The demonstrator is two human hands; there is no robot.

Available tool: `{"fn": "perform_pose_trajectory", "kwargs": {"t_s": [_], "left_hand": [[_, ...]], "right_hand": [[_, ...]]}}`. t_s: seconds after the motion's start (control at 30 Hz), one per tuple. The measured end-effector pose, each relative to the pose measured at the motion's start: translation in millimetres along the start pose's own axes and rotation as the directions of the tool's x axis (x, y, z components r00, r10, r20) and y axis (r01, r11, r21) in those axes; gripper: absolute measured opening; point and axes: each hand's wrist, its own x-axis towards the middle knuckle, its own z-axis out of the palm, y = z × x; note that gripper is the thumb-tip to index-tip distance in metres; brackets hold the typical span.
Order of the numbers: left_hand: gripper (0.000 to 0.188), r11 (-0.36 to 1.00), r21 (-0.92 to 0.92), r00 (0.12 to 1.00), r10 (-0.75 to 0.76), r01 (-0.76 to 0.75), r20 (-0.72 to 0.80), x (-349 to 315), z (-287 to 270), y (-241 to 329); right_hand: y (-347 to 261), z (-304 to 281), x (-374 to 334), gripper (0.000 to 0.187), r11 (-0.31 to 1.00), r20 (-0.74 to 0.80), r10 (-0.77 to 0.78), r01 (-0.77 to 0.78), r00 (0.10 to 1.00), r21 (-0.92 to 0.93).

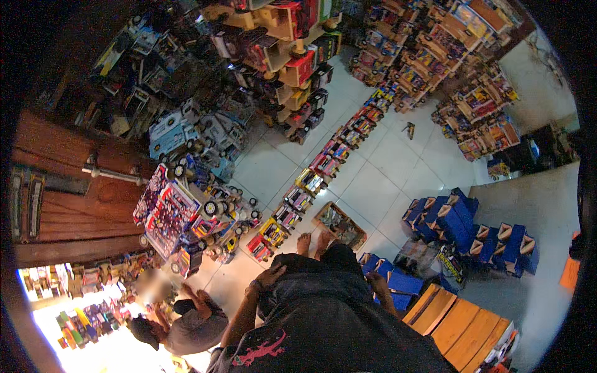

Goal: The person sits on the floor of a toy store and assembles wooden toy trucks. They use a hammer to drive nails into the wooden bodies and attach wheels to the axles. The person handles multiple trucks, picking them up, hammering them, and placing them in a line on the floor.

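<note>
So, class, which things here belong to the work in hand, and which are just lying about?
Likely part of it, judged by nearness to the left hand and right hand, neither clearly holding anything:
blue boxes beside the right hand
row of toy trucks ahead
tray by the feet

Probably just lying about:
pale-blue toy trucks, upper left
stacked toy vehicles, left
wooden slats, lower right

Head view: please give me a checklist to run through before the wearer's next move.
1. Left hand free: ok; nothing shows in it.
2. Right hand free: cannot tell; too dark beside the blue boxes.
3. Floor ahead unobstructed: not ok; a row of toy vehicles crosses it.
4. Feet apart from the wooden tray: cannot tell; the right foot is very near.
5. Co-worker clear of the left hand: ok; apart, at lower left.
</note>
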Motion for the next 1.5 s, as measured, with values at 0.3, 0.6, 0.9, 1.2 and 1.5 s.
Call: {"fn": "perform_pose_trajectory", "kwargs": {"t_s": [0.3, 0.6, 0.9, 1.2, 1.5], "left_hand": [[0.063, 0.974, 0.187, 0.992, 0.123, -0.127, 0.03, 55.4, -4.4, -54.2], [0.05, 0.774, 0.608, 0.963, 0.265, -0.177, -0.056, 58.3, 37.4, -27.5], [0.049, 0.785, 0.594, 0.942, 0.309, -0.176, -0.13, 170.5, 22.3, 71.3], [0.047, 0.823, 0.554, 0.93, 0.29, -0.123, -0.224, 191.0, 48.0, 162.6], [0.046, 0.893, 0.4, 0.9, 0.334, -0.206, -0.28, 191.5, 97.2, 303.1]], "right_hand": [[-139.8, 28.2, 19.4, 0.049, 0.952, -0.093, 0.044, -0.07, 0.995, -0.297], [-2.2, 38.2, 189.6, 0.052, 0.771, -0.012, 0.114, -0.096, 0.993, -0.63], [197.7, 100.8, 433.4, 0.087, 0.671, -0.144, 0.382, -0.381, 0.913, -0.636], [194.6, 61.2, 379.7, 0.064, 0.65, -0.439, 0.352, -0.553, 0.827, -0.52], [-12.3, -128.7, 385.7, 0.073, 0.662, -0.127, 0.634, -0.62, 0.763, -0.421]]}}
